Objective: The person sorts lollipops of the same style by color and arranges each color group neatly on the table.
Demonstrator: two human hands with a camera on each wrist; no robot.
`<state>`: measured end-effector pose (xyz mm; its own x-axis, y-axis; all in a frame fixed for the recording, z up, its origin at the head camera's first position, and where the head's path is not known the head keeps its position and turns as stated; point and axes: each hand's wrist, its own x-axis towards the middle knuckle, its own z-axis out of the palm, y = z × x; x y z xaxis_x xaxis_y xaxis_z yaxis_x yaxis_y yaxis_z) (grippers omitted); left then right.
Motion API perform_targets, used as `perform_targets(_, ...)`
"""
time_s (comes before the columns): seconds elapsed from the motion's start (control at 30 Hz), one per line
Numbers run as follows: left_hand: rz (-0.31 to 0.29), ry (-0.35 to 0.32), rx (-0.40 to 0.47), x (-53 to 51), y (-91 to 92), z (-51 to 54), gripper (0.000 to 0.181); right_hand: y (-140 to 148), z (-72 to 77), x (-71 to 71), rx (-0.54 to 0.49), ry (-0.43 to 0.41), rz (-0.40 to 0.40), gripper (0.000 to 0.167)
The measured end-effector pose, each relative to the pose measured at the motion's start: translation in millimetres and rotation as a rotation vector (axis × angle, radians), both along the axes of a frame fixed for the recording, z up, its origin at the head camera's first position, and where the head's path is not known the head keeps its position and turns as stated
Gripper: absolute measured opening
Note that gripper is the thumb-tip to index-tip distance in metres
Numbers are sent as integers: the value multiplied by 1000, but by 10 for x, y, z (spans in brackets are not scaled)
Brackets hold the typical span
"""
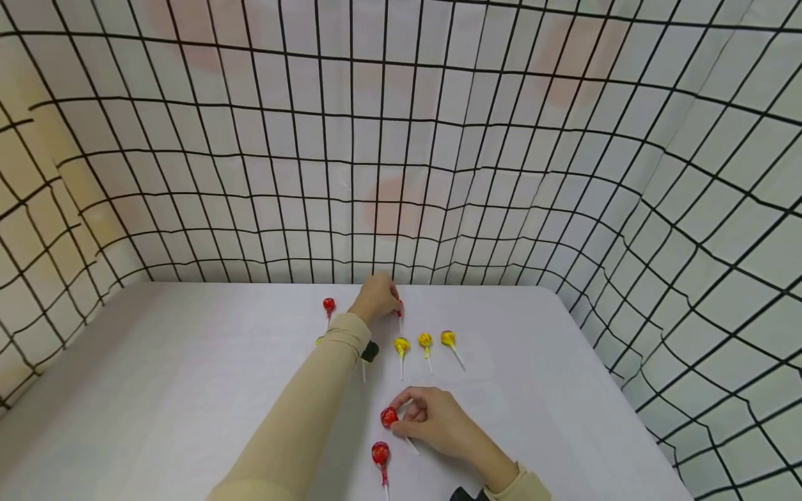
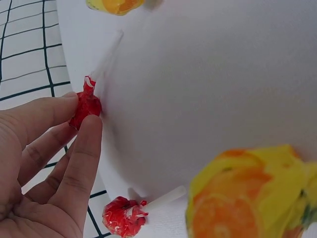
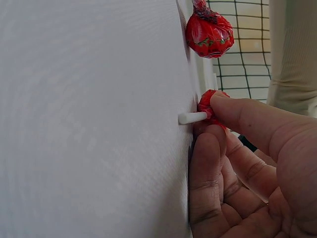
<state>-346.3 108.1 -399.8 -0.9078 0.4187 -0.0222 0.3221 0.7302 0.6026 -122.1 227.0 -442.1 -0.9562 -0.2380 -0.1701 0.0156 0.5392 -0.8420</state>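
At the far side of the white table, my left hand [image 1: 374, 299] pinches the red-wrapped head of a lollipop [image 2: 88, 108] between thumb and fingers. Its white stick points away from the palm in the left wrist view. A second red lollipop [image 1: 328, 305] lies to the left of that hand. Closer to me, my right hand [image 1: 441, 421] pinches another red lollipop [image 1: 389, 417] by its head, with the white stick [image 3: 192, 117] showing below the fingers. Just in front of this hand lies one more red lollipop [image 1: 380, 456].
Three yellow lollipops [image 1: 401, 346] lie in a row between the hands, sticks toward me. My left sleeve [image 1: 301, 410] covers part of the table and partly hides further lollipops. Black wire mesh [image 1: 401, 174] rises behind the table [image 1: 188, 390] and along both sides.
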Motion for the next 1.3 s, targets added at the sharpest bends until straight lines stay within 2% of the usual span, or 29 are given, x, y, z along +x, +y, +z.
perform_targets(0.37, 32, -46, 17, 3, 15, 2, 10, -9, -3, 3, -3, 3, -2, 22)
perform_targets(0.63, 33, -40, 6, 8, 4, -4, 11, -20, -2, 4, -6, -3, -2, 22)
perform_targets(0.87, 10, -6, 6, 31, -47, 59, 13, -20, 9, 5, -3, 3, -5, 23)
perform_targets(1.07, -3, -4, 16, 14, -78, 141, 12, -30, 21, 7, 13, -19, -17, 23)
perform_targets(1.3, -57, 28, 16, 70, -117, 252, 13, -24, 6, -2, 20, -21, -22, 24)
